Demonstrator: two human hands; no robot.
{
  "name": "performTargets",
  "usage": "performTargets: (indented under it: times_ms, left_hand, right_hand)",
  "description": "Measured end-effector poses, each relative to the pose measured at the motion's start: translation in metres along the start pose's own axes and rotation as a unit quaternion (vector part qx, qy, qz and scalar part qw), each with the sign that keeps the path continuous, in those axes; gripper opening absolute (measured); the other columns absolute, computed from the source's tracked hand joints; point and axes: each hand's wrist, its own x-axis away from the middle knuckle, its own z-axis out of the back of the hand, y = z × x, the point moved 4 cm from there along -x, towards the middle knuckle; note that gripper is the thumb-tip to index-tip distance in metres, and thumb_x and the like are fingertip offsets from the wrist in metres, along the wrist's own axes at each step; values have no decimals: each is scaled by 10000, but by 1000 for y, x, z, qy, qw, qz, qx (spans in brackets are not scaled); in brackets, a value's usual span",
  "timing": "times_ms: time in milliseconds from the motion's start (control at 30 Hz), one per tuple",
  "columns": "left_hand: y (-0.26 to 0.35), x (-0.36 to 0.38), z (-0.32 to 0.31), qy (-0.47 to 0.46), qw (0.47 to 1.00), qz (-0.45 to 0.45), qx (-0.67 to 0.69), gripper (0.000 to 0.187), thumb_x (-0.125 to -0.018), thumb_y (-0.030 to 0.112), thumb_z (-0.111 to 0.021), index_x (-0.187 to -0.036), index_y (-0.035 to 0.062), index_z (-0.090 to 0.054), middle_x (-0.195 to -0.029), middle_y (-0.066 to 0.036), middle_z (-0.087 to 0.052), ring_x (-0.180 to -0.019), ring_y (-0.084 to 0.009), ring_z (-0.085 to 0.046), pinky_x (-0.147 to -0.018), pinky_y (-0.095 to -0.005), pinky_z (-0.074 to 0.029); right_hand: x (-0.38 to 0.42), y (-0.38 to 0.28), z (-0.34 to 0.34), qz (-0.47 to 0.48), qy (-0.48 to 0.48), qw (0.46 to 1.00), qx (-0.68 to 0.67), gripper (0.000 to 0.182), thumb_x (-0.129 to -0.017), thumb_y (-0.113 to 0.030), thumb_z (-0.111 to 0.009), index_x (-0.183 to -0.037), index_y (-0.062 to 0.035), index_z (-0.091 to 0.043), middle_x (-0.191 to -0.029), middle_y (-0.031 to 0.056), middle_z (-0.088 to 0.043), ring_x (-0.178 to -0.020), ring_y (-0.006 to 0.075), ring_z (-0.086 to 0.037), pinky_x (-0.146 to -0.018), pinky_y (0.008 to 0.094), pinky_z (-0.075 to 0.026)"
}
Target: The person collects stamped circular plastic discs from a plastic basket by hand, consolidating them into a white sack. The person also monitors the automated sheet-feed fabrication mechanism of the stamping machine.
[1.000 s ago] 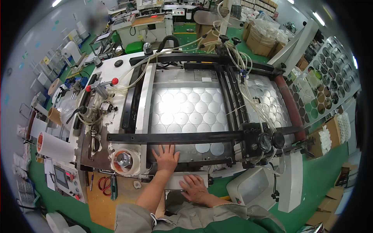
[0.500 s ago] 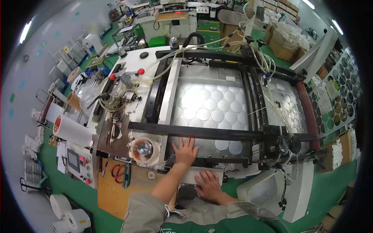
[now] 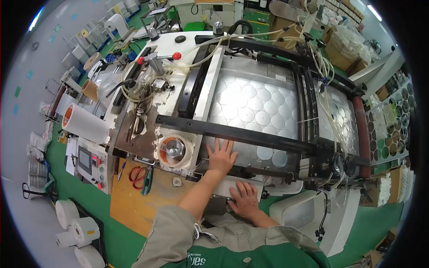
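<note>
My left hand (image 3: 221, 158) lies palm down with its fingers spread on the metal bed of a machine, at the near side of a black crossbar (image 3: 237, 135). Its fingertips reach up to the bar. My right hand (image 3: 245, 199) rests flat, fingers apart, on the pale front ledge (image 3: 219, 186) of the machine. Beyond the bar lies a silvery sheet (image 3: 250, 102) marked with rows of circles. Two more round discs or circles (image 3: 264, 152) show on the near side of the bar, right of my left hand.
A roll of tape (image 3: 172, 151) sits left of my hand. Red-handled scissors (image 3: 136, 177) and a green-handled tool (image 3: 147, 182) lie on a wooden board (image 3: 127, 203). A control panel (image 3: 89, 161) stands at the left. Tubes (image 3: 328, 100) and a red roller (image 3: 361, 129) are at the right.
The camera view has tilted and shifted, so the machine appears higher and turned. Both hands stay in nearly the same places on it.
</note>
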Motion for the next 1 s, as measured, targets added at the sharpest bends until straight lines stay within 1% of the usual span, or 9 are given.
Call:
performTargets:
  times_ms: [100, 200, 300, 500, 600, 667, 767, 900, 1000]
  left_hand:
    - [1, 0, -3, -19, 1000, 12, 7, 635, -893, 454, -526, -1431, 149, -382, -1452, -25, -375, -1349, -359, -303, -1022, -693, -221]
    - [1, 3, -11, -86, 995, 30, 28, 654, -923, 460, -471, -1473, 155, -294, -1502, -9, -291, -1392, -352, -219, -1045, -690, -175]
    - [1, 3, -14, -102, 994, 29, 13, 661, -926, 460, -465, -1481, 156, -273, -1511, -5, -272, -1396, -350, -209, -1049, -687, -169]
    - [2, -3, 5, -22, 1000, 15, -4, 564, -894, 449, -528, -1354, 128, -472, -1397, -61, -422, -1314, -365, -343, -1020, -684, -229]
    - [3, -2, 3, -4, 1000, 15, -3, 536, -884, 443, -546, -1309, 120, -511, -1345, -70, -468, -1280, -368, -381, -1018, -677, -235]
    - [4, 0, 0, 5, 1000, 4, 1, 532, -884, 443, -545, -1304, 118, -514, -1339, -72, -470, -1272, -376, -383, -1024, -675, -228]
    - [4, 2, -9, -59, 998, 14, -12, 503, -885, 446, -536, -1265, 117, -545, -1325, -76, -482, -1254, -383, -393, -1035, -682, -198]
    - [3, -3, 1, -34, 999, 9, -8, 460, -878, 432, -545, -1218, 124, -592, -1302, -86, -519, -1252, -387, -398, -1047, -683, -167]
    - [5, -9, 17, -5, 1000, -12, 10, 534, -866, 391, -565, -1313, 103, -531, -1375, -112, -482, -1213, -397, -436, -1055, -626, -203]
  right_hand:
    - [1, 3, -3, -1, 7, 1000, -1, 643, -666, -282, -754, -1249, -154, -514, -1307, 120, -425, -1232, 307, -389, -995, 484, -306]
    - [8, 11, -21, -6, -4, 1000, -8, 621, -682, -313, -737, -1238, -153, -511, -1299, 139, -426, -1236, 333, -368, -991, 507, -298]
    - [6, 9, -17, -10, -12, 1000, -1, 632, -681, -296, -741, -1252, -154, -510, -1313, 128, -415, -1246, 314, -369, -995, 488, -304]
    - [-2, 0, 5, -15, 0, 1000, -20, 628, -689, -284, -733, -1263, -156, -512, -1308, 118, -431, -1237, 305, -382, -997, 486, -307]
    - [1, 4, -4, -16, -5, 1000, -12, 624, -691, -283, -732, -1262, -154, -515, -1314, 115, -430, -1240, 296, -382, -1001, 484, -306]
    - [4, 9, -8, -16, -4, 1000, -13, 618, -702, -271, -724, -1270, -155, -509, -1308, 114, -434, -1242, 292, -381, -1005, 479, -305]
    - [7, 14, -15, 1, -8, 1000, -17, 619, -696, -277, -716, -1268, -161, -508, -1315, 112, -437, -1218, 296, -398, -965, 467, -320]
    - [4, 12, -4, -11, -46, 998, -49, 610, -745, -261, -697, -1307, -146, -488, -1354, 99, -414, -1261, 262, -357, -990, 442, -292]
    - [-1, 12, 2, -1, -26, 999, -43, 587, -744, -275, -699, -1286, -163, -502, -1323, 81, -439, -1225, 236, -389, -962, 425, -309]
